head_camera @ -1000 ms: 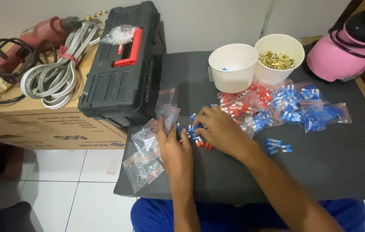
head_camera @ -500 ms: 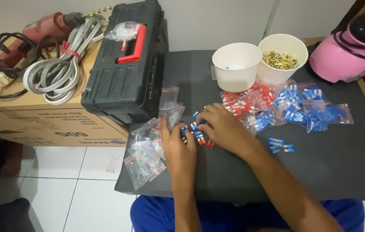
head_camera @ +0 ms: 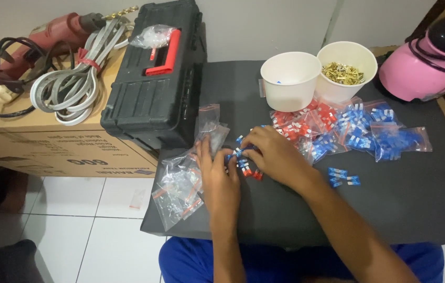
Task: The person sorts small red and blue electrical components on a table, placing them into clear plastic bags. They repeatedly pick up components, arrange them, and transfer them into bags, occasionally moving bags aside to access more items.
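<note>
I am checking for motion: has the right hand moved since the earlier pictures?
No. The right hand stays on the small red and blue parts, at the same spot below the left white cup.

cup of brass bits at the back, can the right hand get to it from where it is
Probably yes: the right hand rests on the small pile, and only flat bags of red and blue pieces lie before the cup of brass bits.

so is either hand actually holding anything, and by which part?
Cannot be told. Both the left hand and right hand rest fingers-down on the small red and blue connectors; any pinch is hidden.
</note>
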